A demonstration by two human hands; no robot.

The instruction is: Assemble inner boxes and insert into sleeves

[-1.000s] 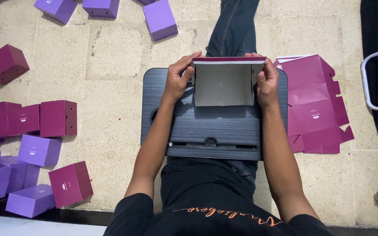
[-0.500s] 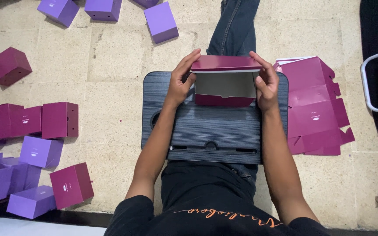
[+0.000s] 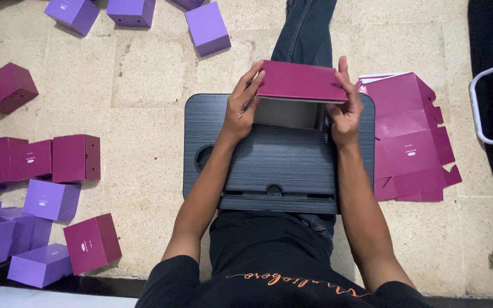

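**Magenta box held over a lap desk on a tiled floor**

A pale, speckled tile floor (image 3: 144,102) fills the view, scattered with small cardboard boxes. The person sits on it with a dark grey ribbed lap desk (image 3: 281,165) across the legs; a round cup recess shows near its left edge.

Over the far part of the desk both hands hold a half-formed box (image 3: 300,82). It is deep magenta outside, with a flat, plain top panel tilted toward the camera. Beneath that panel the inside shows pale grey, and a side wall stands upright at the right end. The left hand (image 3: 241,108) grips the box's left end, fingers curled over the top edge and thumb under it. The right hand (image 3: 343,108) clasps the right end, fingers laid up along the top panel's edge. Whether the box rests on the desk or is held just above it cannot be told.

Just right of the desk lies a stack of flat blanks (image 3: 409,137), the same magenta, unfolded, with flaps and tabs spread out. To the left sit finished magenta boxes (image 3: 75,157) and lilac boxes (image 3: 49,199), some touching, some tipped. More lilac boxes (image 3: 206,28) lie at the top, well apart from the desk. A white tube frame (image 3: 477,108) curves in at the right edge.
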